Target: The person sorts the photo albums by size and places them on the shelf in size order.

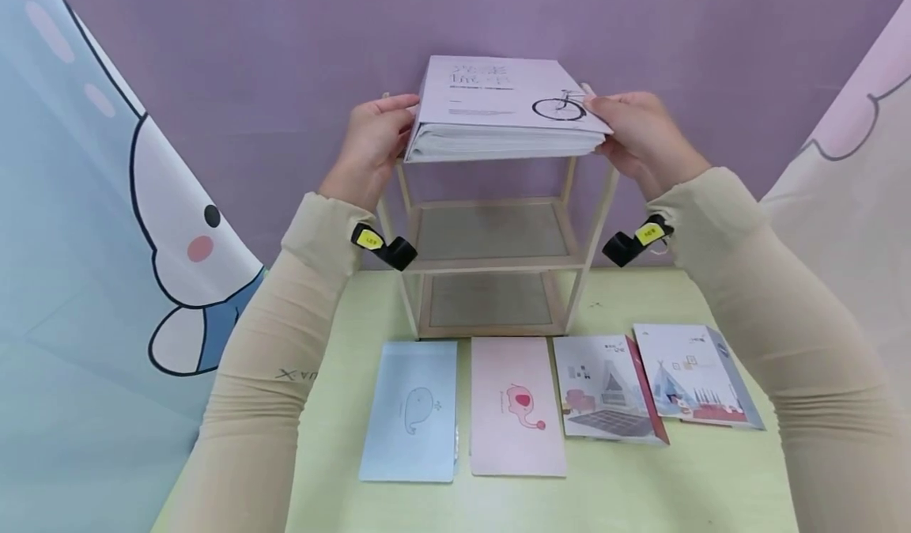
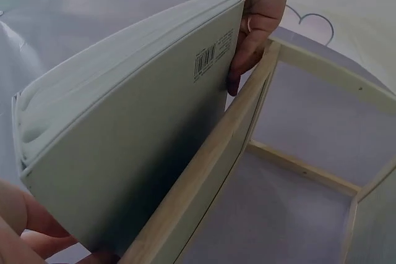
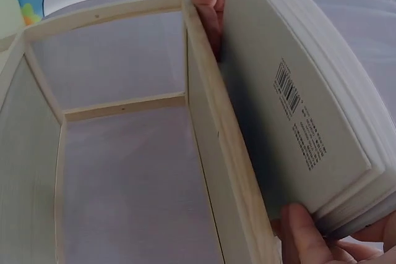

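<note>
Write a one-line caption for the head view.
Both hands hold a thick bicycle-print book at the top of a wooden rack, four booklets lying on the table in front.

thick pale album (image 1: 505, 94) | closed | bicycle-print cover up | between left hand (image 1: 372, 147) and right hand (image 1: 646, 135) | over wooden rack (image 1: 498, 265)

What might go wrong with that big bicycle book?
The thick book might slip, since the left hand and right hand grip it near its side edges. Fingers underneath might get pinched against the wooden rack if it drops. If it falls forward, it might hit the pink elephant book lying in front.
</note>
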The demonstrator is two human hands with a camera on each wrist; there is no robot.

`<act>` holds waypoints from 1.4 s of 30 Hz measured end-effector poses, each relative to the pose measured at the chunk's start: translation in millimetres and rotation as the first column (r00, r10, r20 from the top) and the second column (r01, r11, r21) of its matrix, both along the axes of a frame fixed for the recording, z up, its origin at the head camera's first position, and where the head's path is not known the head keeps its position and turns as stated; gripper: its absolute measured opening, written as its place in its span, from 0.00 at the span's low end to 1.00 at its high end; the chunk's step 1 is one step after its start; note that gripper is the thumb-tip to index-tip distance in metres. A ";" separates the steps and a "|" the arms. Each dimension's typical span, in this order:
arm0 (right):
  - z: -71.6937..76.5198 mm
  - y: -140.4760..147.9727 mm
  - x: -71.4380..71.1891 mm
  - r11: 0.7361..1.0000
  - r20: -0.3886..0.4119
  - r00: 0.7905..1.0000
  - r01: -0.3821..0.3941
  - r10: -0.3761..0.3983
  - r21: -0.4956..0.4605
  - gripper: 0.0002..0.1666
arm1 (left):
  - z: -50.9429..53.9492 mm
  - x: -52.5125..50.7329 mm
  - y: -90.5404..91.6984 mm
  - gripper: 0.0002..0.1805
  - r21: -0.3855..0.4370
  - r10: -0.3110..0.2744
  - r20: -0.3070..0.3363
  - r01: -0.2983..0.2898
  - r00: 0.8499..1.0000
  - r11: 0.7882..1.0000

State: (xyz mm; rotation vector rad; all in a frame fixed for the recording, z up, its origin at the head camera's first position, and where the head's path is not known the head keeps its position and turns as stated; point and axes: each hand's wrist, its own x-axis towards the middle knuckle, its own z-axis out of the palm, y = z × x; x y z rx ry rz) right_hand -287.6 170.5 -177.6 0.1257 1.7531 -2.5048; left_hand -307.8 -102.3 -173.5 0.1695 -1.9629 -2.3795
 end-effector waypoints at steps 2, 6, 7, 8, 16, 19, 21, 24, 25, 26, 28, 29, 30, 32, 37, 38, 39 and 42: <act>1.4 -2.0 -3.0 1.000 0.019 1.000 0.002 -0.002 0.008 0.11 | 0.5 -0.5 -0.2 0.15 0.001 0.010 -0.001 -0.010 1.000 1.000; 2.5 -2.9 -7.3 1.000 0.042 0.999 0.013 -0.013 0.013 0.12 | 1.0 -2.5 1.3 0.17 0.005 0.011 0.007 -0.011 1.000 1.000; 2.5 -3.1 -8.0 1.000 0.044 0.999 0.014 -0.015 0.016 0.12 | 1.0 -2.4 1.5 0.17 0.004 0.007 0.008 -0.007 1.000 1.000; 2.4 -3.5 -8.7 1.000 0.045 0.999 0.015 -0.016 0.021 0.13 | 1.1 -2.6 1.6 0.18 0.001 0.005 0.011 -0.005 1.000 1.000; 2.6 -6.3 -12.4 0.999 0.049 0.999 0.020 -0.022 0.039 0.14 | 1.8 -2.3 0.8 0.19 -0.009 0.013 0.043 -0.012 0.999 1.000; 2.8 -7.0 -13.5 0.999 0.051 0.998 0.026 -0.028 0.035 0.13 | 1.7 -2.8 1.0 0.21 -0.014 0.015 0.047 -0.015 0.999 1.000; 2.5 -7.4 -13.8 0.999 0.052 0.998 0.029 -0.031 0.035 0.13 | 1.7 -2.9 1.0 0.21 -0.011 0.013 0.047 -0.013 0.999 1.000; 1.6 -7.9 -13.5 0.999 0.047 0.998 0.028 -0.029 0.022 0.13 | 1.8 -2.6 0.9 0.20 -0.003 0.009 0.042 -0.009 0.999 1.000; 1.3 -7.9 -13.3 0.999 0.045 0.999 0.027 -0.028 0.016 0.13 | 1.6 -3.0 1.1 0.20 -0.002 0.008 0.039 -0.008 0.999 1.000; 1.0 -8.0 -13.1 1.000 0.044 0.999 0.027 -0.027 0.012 0.13 | 1.4 -3.3 1.3 0.20 -0.007 0.009 0.037 -0.009 0.999 1.000; 0.5 -8.1 -13.0 1.000 0.045 0.999 0.030 -0.030 0.004 0.12 | 0.8 -3.9 2.0 0.20 -0.015 0.012 0.030 -0.012 0.999 1.000; 0.2 -8.1 -13.0 0.999 0.043 0.998 0.034 -0.034 0.000 0.12 | 0.5 -4.1 2.4 0.20 -0.020 0.014 0.028 -0.014 1.000 1.000; -0.2 -8.1 -13.0 0.999 0.041 0.998 0.038 -0.038 -0.004 0.11 | 0.1 -4.3 2.7 0.20 -0.025 0.014 0.024 -0.014 1.000 1.000; -0.8 -8.1 -13.1 0.999 0.041 0.998 0.049 -0.049 -0.004 0.10 | 0.0 -4.1 2.8 0.19 -0.027 0.013 0.023 -0.012 1.000 1.000; -1.6 -8.4 -13.2 0.998 0.041 0.997 0.070 -0.070 0.010 0.06 | 0.4 -2.5 1.1 0.18 -0.030 -0.005 0.036 0.006 0.999 1.000; -1.6 -8.4 -13.3 0.997 0.042 0.997 0.069 -0.069 0.019 0.06 | 0.4 -2.1 0.6 0.18 -0.034 -0.009 0.037 0.011 0.999 0.999; -1.4 -8.5 -13.4 0.998 0.042 0.997 0.065 -0.066 0.027 0.06 | 0.4 -1.6 0.0 0.17 -0.036 -0.014 0.037 0.016 0.999 0.999; -0.5 -8.1 -13.8 0.997 0.046 0.998 0.045 -0.048 0.067 0.07 | 0.0 -0.8 -1.2 0.15 -0.042 -0.024 0.037 0.026 0.999 0.999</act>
